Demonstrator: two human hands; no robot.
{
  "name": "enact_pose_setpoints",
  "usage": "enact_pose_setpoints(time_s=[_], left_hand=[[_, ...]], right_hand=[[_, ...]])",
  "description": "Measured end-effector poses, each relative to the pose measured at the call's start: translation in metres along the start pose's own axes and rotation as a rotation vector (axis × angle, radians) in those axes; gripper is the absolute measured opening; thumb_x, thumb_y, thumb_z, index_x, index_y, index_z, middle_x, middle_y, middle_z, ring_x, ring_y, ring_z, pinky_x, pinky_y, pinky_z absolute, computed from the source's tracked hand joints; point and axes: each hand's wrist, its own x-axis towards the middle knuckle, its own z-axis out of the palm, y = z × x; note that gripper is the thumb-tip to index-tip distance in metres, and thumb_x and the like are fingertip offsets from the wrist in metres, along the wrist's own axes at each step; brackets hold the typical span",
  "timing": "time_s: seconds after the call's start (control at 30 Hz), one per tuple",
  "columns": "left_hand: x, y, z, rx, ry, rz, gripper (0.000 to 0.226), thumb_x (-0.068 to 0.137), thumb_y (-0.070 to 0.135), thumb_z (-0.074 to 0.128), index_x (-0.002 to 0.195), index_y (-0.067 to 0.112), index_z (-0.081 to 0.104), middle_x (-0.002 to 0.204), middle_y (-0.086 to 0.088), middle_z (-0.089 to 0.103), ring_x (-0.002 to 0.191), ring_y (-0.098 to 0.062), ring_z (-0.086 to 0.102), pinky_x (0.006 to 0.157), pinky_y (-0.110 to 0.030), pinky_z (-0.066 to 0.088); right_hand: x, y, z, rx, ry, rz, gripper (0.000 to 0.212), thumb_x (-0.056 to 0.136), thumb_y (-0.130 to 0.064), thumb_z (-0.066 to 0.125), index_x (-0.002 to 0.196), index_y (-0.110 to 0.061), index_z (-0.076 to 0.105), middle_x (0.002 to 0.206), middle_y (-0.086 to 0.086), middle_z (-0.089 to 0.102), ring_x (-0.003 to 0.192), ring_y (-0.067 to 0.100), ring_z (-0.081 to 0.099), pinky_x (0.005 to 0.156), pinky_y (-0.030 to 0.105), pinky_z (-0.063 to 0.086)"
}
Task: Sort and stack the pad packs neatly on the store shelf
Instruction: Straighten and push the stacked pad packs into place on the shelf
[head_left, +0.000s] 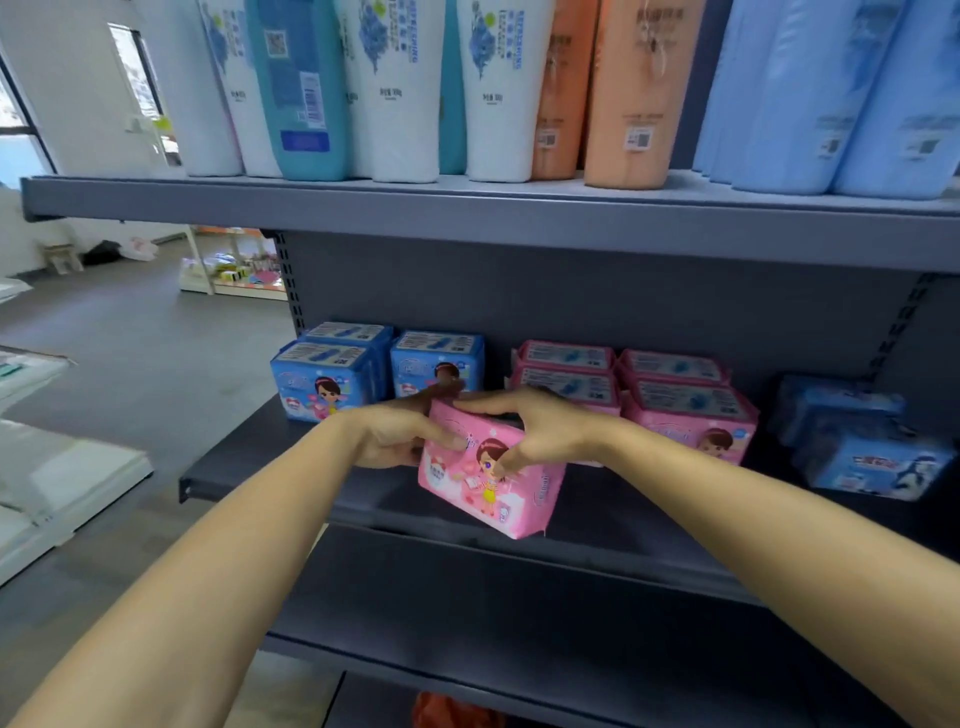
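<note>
- We hold one pink pad pack (488, 473) tilted over the front of the middle shelf (234, 467), between the blue packs (324, 382) and the pink stack (685, 410).
- We judge this the placing step; next it needs squaring beside the pink stack.
- Our left hand (395, 434) and right hand (540, 431) both clamp it, fingers curled over its top.

The held pad pack (488, 478) is pink with a cartoon girl print. Blue pad packs (327, 374) carry the same girl; the shelf (291, 467) is dark grey. Tall packs above are white-and-blue (400, 93), orange (639, 93) and pale blue (810, 93).
</note>
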Motion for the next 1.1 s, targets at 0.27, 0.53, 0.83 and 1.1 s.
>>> enact_pose_setpoints(time_s=[0.27, 0.53, 0.83, 1.1], left_hand=[[0.018, 0.040, 0.025, 0.197, -0.043, -0.128, 0.085, 0.045, 0.025, 0.095, 0.122, 0.026, 0.058, 0.112, -0.001, 0.071, 0.105, -0.018, 0.067, 0.089, -0.040, 0.053], [0.017, 0.081, 0.051, 0.217, 0.042, 0.047, 0.087, 0.055, 0.006, 0.088, 0.124, 0.044, 0.052, 0.120, 0.007, 0.065, 0.109, -0.016, 0.063, 0.081, -0.036, 0.056], [0.027, 0.110, 0.062, 0.283, 0.149, 0.193, 0.080, 0.058, -0.005, 0.080, 0.117, 0.044, 0.055, 0.114, 0.011, 0.068, 0.106, -0.010, 0.063, 0.076, -0.025, 0.056], [0.079, 0.134, 0.061, 0.193, 0.254, 0.404, 0.069, 0.068, -0.020, 0.069, 0.111, 0.032, 0.055, 0.111, 0.002, 0.067, 0.104, -0.016, 0.064, 0.085, -0.037, 0.055]], right_hand=[[-0.033, 0.026, -0.033, -0.118, 0.121, 0.072, 0.097, 0.069, -0.027, 0.082, 0.148, -0.029, 0.027, 0.154, -0.007, 0.024, 0.137, 0.011, 0.028, 0.104, 0.018, 0.023], [-0.059, 0.045, -0.069, -0.079, 0.237, 0.083, 0.092, 0.062, -0.040, 0.085, 0.141, -0.026, 0.041, 0.141, -0.011, 0.046, 0.126, 0.008, 0.045, 0.093, 0.013, 0.031], [-0.065, 0.057, -0.096, -0.294, 0.397, -0.038, 0.087, 0.067, -0.031, 0.083, 0.143, -0.019, 0.041, 0.147, -0.001, 0.040, 0.131, 0.016, 0.037, 0.099, 0.014, 0.024], [-0.031, 0.076, -0.132, -0.449, 0.502, -0.014, 0.079, 0.078, -0.019, 0.076, 0.146, -0.018, 0.036, 0.152, 0.003, 0.034, 0.138, 0.020, 0.031, 0.104, 0.012, 0.018]])
